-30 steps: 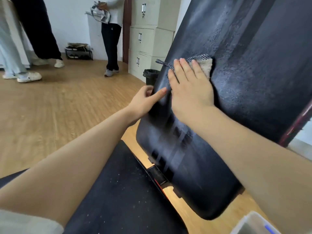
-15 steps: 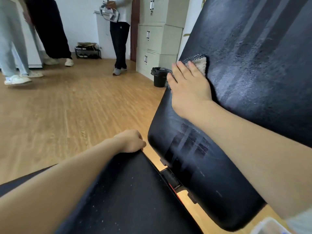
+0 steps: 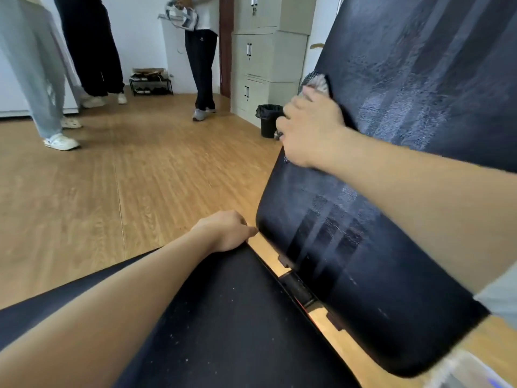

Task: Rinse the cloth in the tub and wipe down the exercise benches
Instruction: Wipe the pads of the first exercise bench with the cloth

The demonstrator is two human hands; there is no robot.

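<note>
Pressing against the tilted backrest (image 3: 436, 65) of the black bench, the grey cloth (image 3: 317, 80) sat near the pad's left edge, about halfway up the part in view. Only its top corner showed, since the right hand (image 3: 310, 130) covered the rest. The fingers (image 3: 306, 98) of that hand lay stretched out and close together, flat on the cloth, though motion blur hid their tips. Pale wet streaks ran lengthwise down the backrest, both beside the hand and lower, near the pad's rounded bottom end.

Below, the left hand (image 3: 226, 231) rested on the far end of the flat seat pad (image 3: 223, 317), its fingers curled down over the edge and the thumb pointing toward the backrest without touching it. Small pale specks dotted the seat pad. A dark metal hinge (image 3: 298, 288) joined the two pads across a narrow gap.

At the lower right corner showed a blurred bit of a pale plastic container (image 3: 472, 371). Beyond the bench stretched a wooden floor (image 3: 126, 177), with a black waste bin (image 3: 268, 119) standing beside beige cabinets (image 3: 268, 57). Three people stood farther back, near a low shoe rack (image 3: 151, 84) against the white wall.
</note>
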